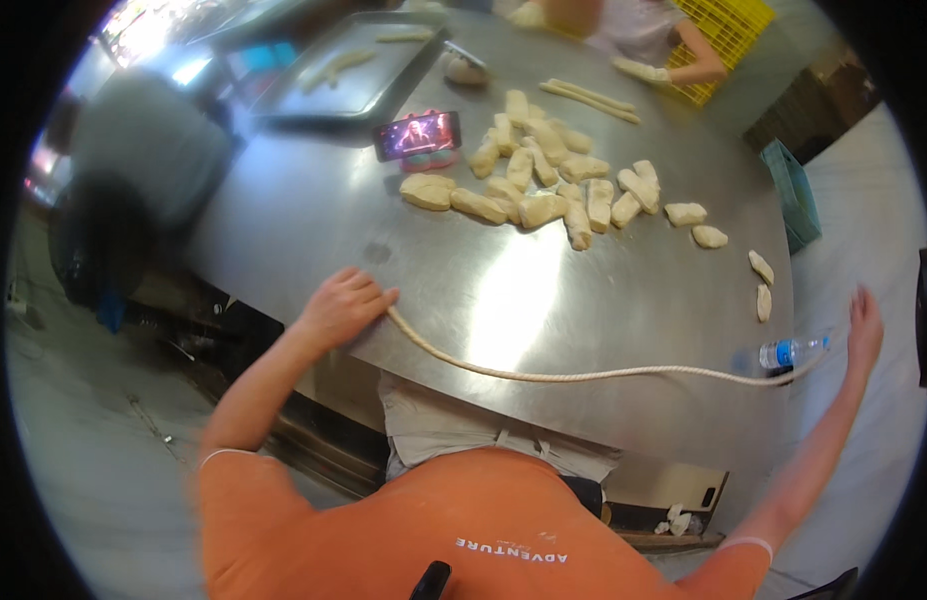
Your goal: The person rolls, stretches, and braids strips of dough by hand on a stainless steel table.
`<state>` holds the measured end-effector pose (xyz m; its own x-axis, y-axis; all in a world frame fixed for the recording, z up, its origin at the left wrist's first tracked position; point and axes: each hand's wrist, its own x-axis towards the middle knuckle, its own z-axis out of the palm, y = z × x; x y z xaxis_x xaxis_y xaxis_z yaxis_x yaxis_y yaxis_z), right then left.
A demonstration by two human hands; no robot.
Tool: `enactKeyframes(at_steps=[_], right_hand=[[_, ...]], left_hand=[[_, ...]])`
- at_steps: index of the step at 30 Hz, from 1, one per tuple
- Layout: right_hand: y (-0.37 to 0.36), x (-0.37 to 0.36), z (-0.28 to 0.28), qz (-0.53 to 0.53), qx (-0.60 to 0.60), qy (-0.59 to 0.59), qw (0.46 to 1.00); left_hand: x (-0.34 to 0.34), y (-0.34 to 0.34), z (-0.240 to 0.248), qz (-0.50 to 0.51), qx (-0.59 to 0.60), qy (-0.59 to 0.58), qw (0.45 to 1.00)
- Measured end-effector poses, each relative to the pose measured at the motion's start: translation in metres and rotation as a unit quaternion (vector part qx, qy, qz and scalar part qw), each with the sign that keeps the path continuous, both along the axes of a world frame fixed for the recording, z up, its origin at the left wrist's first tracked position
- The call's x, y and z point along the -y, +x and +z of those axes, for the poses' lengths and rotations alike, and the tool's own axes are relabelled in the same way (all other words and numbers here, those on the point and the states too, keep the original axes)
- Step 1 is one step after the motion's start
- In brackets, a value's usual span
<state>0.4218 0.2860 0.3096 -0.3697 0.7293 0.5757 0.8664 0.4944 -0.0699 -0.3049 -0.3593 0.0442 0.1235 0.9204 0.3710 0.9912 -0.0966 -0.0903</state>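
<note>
A long thin rope of dough [583,375] stretches across the near edge of the steel table [313,220]. My left hand [341,305] presses on its left end with fingers laid flat. My right hand [863,325] is spread far to the right at the rope's other end, fingers apart. The rope sags slightly in the middle between both hands.
Several short dough pieces [553,185] lie heaped in the table's middle, with a phone [417,134] propped beside them. A metal tray [353,75] holds dough strips at the back. A water bottle [788,352] lies near my right hand. Another person's gloved hand [643,70] works opposite. Crates stand at right.
</note>
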Motion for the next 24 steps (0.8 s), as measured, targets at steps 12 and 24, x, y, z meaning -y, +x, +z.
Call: enactKeyframes(at_steps=[12,24], right_hand=[[-0.38,0.362,-0.262,0.543,0.238,-0.189,0.783],[-0.324,0.356,-0.253,0.547,0.2,-0.141,0.8]], left_hand=[[-0.108,0.056,-0.029,0.143,0.397,0.038,0.906],[-0.249,0.072,-0.027,0.041,0.218,-0.088,0.971]])
